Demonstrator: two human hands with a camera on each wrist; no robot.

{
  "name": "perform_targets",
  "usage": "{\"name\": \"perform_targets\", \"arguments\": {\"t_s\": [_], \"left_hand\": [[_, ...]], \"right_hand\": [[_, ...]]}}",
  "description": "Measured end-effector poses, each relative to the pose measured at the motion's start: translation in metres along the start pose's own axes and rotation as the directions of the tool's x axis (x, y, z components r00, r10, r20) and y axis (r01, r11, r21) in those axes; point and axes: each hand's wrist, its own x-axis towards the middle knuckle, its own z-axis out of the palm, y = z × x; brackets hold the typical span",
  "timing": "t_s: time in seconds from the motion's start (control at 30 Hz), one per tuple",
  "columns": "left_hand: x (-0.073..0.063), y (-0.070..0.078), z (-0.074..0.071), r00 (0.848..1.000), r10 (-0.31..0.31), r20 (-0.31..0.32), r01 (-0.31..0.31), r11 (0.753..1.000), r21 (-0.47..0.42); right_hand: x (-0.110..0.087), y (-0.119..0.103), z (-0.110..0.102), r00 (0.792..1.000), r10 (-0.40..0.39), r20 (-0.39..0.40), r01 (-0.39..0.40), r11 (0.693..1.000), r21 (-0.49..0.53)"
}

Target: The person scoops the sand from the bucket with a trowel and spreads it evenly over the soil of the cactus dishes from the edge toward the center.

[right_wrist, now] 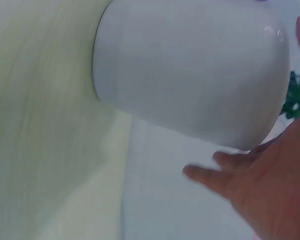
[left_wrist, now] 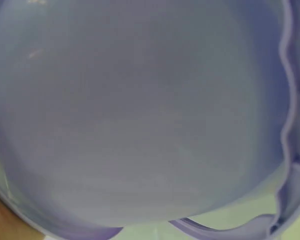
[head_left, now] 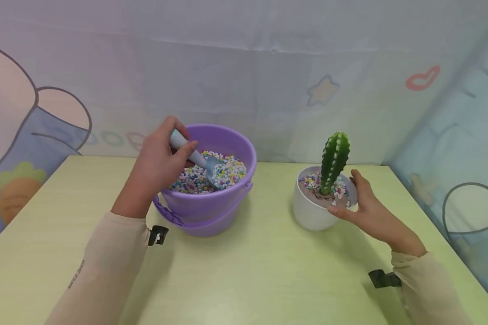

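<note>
My left hand (head_left: 158, 162) grips the handle of a small light-blue shovel (head_left: 197, 157) over a purple bucket (head_left: 205, 205). The shovel's blade rests among multicoloured pebbles (head_left: 232, 169) inside the bucket. Only the bucket's purple wall (left_wrist: 140, 110) fills most of the left wrist view. To the right stands a white pot (head_left: 309, 212) with a green cactus (head_left: 335, 162) upright in brown soil, some coloured pebbles around it. My right hand (head_left: 372, 214) is at the pot's right side, thumb near the front rim. Its fingers (right_wrist: 210, 179) extend rather straight beside the pot in the right wrist view.
Both containers stand on a pale yellow-green table (head_left: 244, 280). Behind it hangs a printed cloth backdrop (head_left: 244, 81), which also runs along the right side. The bucket's purple handle (head_left: 227, 219) hangs down across its front.
</note>
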Motion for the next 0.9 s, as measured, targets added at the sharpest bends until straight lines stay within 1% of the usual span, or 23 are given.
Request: {"name": "perform_targets", "arguments": {"t_s": [0.07,0.13,0.2,0.27,0.3,0.33,0.37,0.43,0.47,0.53,0.57,0.6,0.63,0.7,0.73,0.8,0.83,0.87,0.9], "left_hand": [[-0.002,-0.002,0.000,0.997,0.064,0.042,-0.062,0.997,-0.051],[-0.002,-0.004,-0.001,0.992,0.109,0.068,-0.100,0.987,-0.124],[-0.002,-0.006,-0.002,0.988,0.140,0.064,-0.124,0.971,-0.206],[-0.001,-0.007,-0.003,0.991,0.130,0.028,-0.118,0.956,-0.267],[-0.001,-0.007,-0.005,0.994,0.105,-0.001,-0.101,0.956,-0.276],[-0.001,-0.006,-0.007,0.997,0.067,-0.031,-0.073,0.962,-0.262],[0.000,-0.006,-0.009,0.998,0.020,-0.060,-0.034,0.972,-0.231],[0.001,-0.004,-0.013,0.991,-0.092,-0.099,0.076,0.985,-0.157],[0.002,-0.004,-0.015,0.984,-0.145,-0.104,0.132,0.984,-0.122],[0.004,-0.002,-0.019,0.969,-0.235,-0.079,0.229,0.970,-0.079],[0.005,-0.002,-0.021,0.963,-0.264,-0.060,0.260,0.963,-0.071],[0.005,-0.002,-0.023,0.959,-0.280,-0.040,0.276,0.958,-0.070],[0.005,-0.001,-0.024,0.959,-0.281,-0.019,0.279,0.957,-0.077],[0.004,-0.001,-0.027,0.968,-0.251,0.026,0.252,0.964,-0.081],[0.003,-0.001,-0.028,0.975,-0.216,0.041,0.219,0.973,-0.073],[0.001,-0.002,-0.028,0.991,-0.110,0.077,0.115,0.991,-0.074],[0.000,-0.003,-0.028,0.994,-0.050,0.097,0.059,0.995,-0.087],[-0.001,-0.003,-0.027,0.993,0.004,0.115,0.007,0.996,-0.094],[-0.002,-0.004,-0.027,0.990,0.057,0.132,-0.041,0.993,-0.115]], "right_hand": [[0.000,0.005,-0.001,1.000,-0.019,-0.001,0.019,0.998,0.056],[0.001,0.011,0.001,1.000,-0.022,-0.009,0.023,0.996,0.091],[0.001,0.013,0.003,1.000,-0.012,-0.028,0.015,0.995,0.096],[0.002,0.013,0.006,0.999,-0.003,-0.051,0.006,0.998,0.068],[0.002,0.011,0.007,0.998,-0.002,-0.056,0.005,0.999,0.047],[0.004,0.010,0.008,0.998,-0.005,-0.059,0.007,1.000,0.024],[0.004,0.008,0.009,0.998,-0.011,-0.059,0.012,1.000,0.003],[0.005,0.005,0.009,0.999,-0.029,-0.045,0.029,1.000,-0.012],[0.005,0.004,0.009,0.999,-0.037,-0.033,0.037,0.999,-0.004],[0.004,0.003,0.009,0.999,-0.044,-0.012,0.045,0.999,0.031],[0.004,0.003,0.009,0.999,-0.042,-0.002,0.042,0.997,0.059],[0.003,0.004,0.010,0.999,-0.039,0.005,0.038,0.996,0.084],[0.002,0.004,0.011,0.999,-0.037,0.004,0.036,0.993,0.109],[0.001,0.005,0.012,0.999,-0.032,-0.002,0.032,0.990,0.138],[0.001,0.006,0.013,0.999,-0.031,-0.008,0.032,0.988,0.149],[0.001,0.006,0.014,0.999,-0.035,-0.020,0.037,0.987,0.157],[0.001,0.007,0.015,0.999,-0.037,-0.022,0.040,0.987,0.158],[0.002,0.007,0.015,0.999,-0.038,-0.022,0.041,0.987,0.158],[0.002,0.007,0.015,0.999,-0.038,-0.021,0.041,0.986,0.159]]}}
